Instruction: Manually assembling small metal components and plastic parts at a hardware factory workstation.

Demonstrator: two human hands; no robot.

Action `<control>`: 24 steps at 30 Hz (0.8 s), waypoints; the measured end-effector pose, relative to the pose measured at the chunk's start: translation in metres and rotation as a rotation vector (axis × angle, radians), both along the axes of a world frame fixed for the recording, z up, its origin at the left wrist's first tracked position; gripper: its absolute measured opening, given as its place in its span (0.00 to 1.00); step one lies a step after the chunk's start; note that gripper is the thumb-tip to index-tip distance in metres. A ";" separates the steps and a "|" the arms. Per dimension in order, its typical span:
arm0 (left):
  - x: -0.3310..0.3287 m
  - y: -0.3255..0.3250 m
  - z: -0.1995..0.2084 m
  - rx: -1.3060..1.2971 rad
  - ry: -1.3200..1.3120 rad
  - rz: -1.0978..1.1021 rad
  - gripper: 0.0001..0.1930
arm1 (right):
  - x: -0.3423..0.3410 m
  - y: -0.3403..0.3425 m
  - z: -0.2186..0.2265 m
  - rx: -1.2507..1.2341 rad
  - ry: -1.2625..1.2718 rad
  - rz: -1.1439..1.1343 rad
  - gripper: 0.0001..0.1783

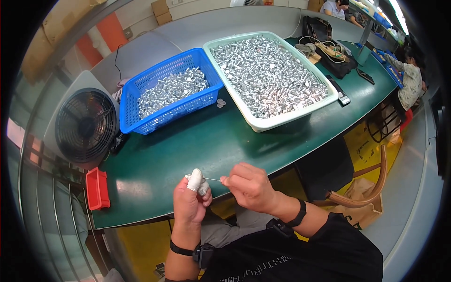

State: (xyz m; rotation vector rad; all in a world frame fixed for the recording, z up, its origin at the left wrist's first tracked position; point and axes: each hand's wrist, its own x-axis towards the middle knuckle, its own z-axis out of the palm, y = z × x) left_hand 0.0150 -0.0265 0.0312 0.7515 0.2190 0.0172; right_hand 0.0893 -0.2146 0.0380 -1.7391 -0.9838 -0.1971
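Near the front edge of the green table, my left hand [190, 199] is closed, with white coverings on the thumb and a finger. Whatever it pinches is hidden behind the covered thumb. My right hand [250, 186] is closed around one end of a thin metal rod [212, 179]. The rod's other end reaches the covered fingertips of my left hand. Farther back, a blue basket [162, 115] and a larger pale green basket [282, 120] hold heaps of small silvery metal parts [272, 75].
A square black fan [87, 124] and a small red bin [97, 189] stand at the left. Small round discs [221, 102] lie beside the blue basket. A black bag [336, 61] and a phone [365, 76] are at the far right, near a seated person [408, 82]. A wooden-armed chair [371, 188] stands right.
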 end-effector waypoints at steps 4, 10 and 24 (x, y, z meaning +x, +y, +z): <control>0.001 -0.006 0.008 0.162 -0.024 0.008 0.08 | 0.000 -0.004 -0.001 0.065 0.166 0.057 0.04; -0.004 0.006 -0.003 0.470 -0.242 -0.099 0.06 | 0.011 -0.020 -0.003 0.262 1.593 0.620 0.07; -0.005 0.029 -0.020 -0.305 -0.261 0.075 0.11 | -0.002 -0.017 0.027 0.073 0.679 0.122 0.04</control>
